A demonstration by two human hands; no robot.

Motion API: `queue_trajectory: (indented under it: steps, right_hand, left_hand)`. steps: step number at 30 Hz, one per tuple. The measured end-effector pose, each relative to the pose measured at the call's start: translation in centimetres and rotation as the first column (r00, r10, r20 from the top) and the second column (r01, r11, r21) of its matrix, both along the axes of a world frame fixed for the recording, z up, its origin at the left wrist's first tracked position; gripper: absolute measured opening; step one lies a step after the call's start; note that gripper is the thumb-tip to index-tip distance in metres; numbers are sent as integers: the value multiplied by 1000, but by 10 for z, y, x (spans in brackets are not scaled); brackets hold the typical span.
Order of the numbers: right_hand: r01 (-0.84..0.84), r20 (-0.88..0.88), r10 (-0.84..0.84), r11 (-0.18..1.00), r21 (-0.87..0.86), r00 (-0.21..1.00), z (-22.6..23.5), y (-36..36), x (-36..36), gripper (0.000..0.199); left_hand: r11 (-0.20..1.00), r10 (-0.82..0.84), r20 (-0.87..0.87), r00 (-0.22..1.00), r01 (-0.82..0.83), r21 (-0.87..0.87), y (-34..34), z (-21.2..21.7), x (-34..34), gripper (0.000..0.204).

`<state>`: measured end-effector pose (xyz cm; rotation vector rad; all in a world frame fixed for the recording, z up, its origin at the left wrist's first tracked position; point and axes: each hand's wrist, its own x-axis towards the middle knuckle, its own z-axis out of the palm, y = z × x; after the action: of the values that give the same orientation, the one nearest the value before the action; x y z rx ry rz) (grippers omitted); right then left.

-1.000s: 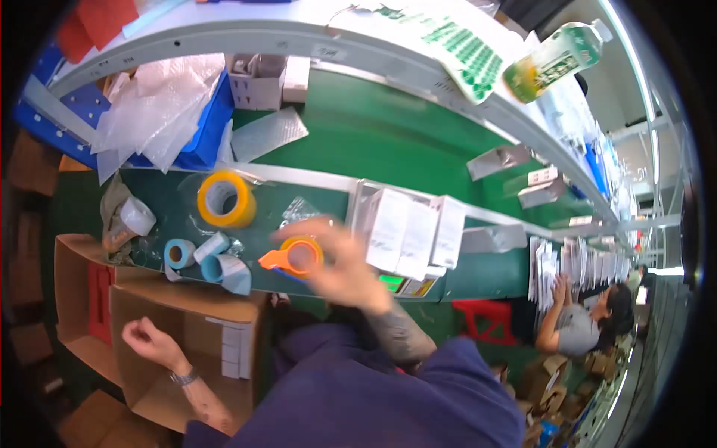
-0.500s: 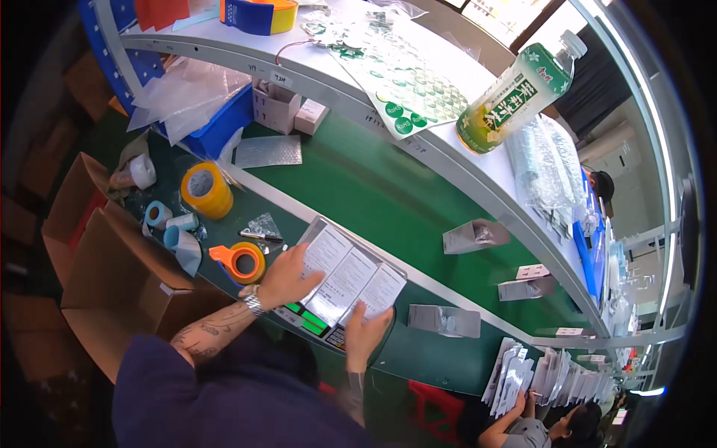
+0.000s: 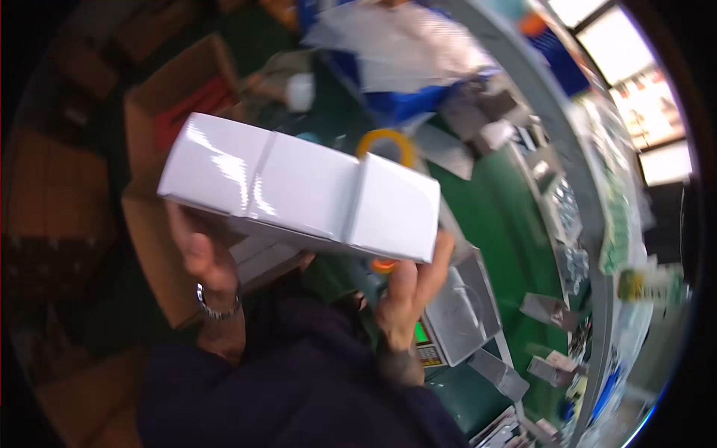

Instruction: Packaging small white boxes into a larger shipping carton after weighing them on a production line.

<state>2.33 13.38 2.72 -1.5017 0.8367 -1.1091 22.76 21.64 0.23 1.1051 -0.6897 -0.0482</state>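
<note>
Three white boxes (image 3: 306, 183) sit side by side in a raised row between my two hands. My left hand (image 3: 208, 257), with a metal watch band at the wrist, grips the row's left end from below; part of its fingers is hidden behind the boxes. At the other end, my right hand (image 3: 411, 295) closes on the lower right corner with thumb and fingers. The row is tilted down to the right. Beneath and behind it stands an open brown carton (image 3: 153, 250), with white boxes (image 3: 258, 261) partly seen inside.
Right of my right hand is a scale with a grey tray (image 3: 463, 310) and a lit green display. A yellow tape roll (image 3: 388, 145) lies beyond the boxes. Grey open boxes (image 3: 549, 310) stand on the green bench, below a shelf (image 3: 571, 142) holding a bottle (image 3: 650, 285).
The white boxes have left the scale tray and risen, moving left to above the open carton, with both hands gripping them. The view has turned left and is blurred.
</note>
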Motion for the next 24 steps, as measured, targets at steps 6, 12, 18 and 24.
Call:
queue_trajectory:
  steps: [6, 12, 18, 24]
  right_hand:
    - [-389, 204, 337, 704, 594, 919, -74, 17, 225, 44]
    - [-191, 94, 228, 452, 871, 969, -304, 60, 318, 39]
    - [-100, -36, 234, 545, 832, 972, -385, 88, 321, 24]
    - [-88, -345, 687, 512, 855, 640, -459, 53, 230, 42]
  left_hand:
    - [818, 502, 33, 864, -487, 305, 101, -61, 135, 57]
    - [440, 668, 95, 738, -495, 750, 126, -171, 187, 41]
    - [425, 688, -114, 716, -270, 864, 178, -294, 202, 38]
    - [421, 699, -321, 639, -5, 907, 125, -395, 174, 46]
